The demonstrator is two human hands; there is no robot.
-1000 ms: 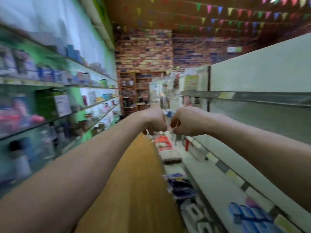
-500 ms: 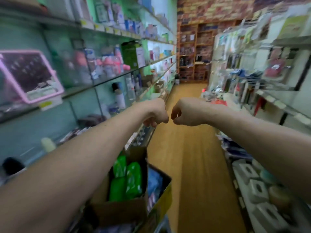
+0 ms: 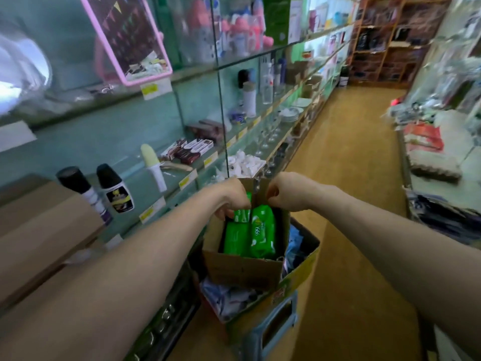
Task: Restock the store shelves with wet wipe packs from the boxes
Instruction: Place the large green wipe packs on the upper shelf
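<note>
So the cardboard box (image 3: pixel 242 272) is sitting inside a bigger carton (image 3: pixel 299 277), and that one's resting on a stool (image 3: pixel 273 327) underneath. Wet wipe packs (image 3: pixel 263 230) are lying side by side in the cardboard box. The left hand (image 3: pixel 229 196) and right hand (image 3: pixel 286 191) are hovering over its far edge, close together. Glass shelves (image 3: pixel 182 162) are running along left of the box, with bottles (image 3: pixel 114 188) standing on them. The aisle floor (image 3: pixel 351 178) is stretching away to its right.

Noted a brown cardboard box (image 3: pixel 242 272), top open and flaps raised, seated at the left edge of a larger yellow carton (image 3: pixel 299 272) beside the glass shelves (image 3: pixel 135 178). Found green wet wipe packs (image 3: pixel 263 230) inside, side by side, one printed 999.
</note>
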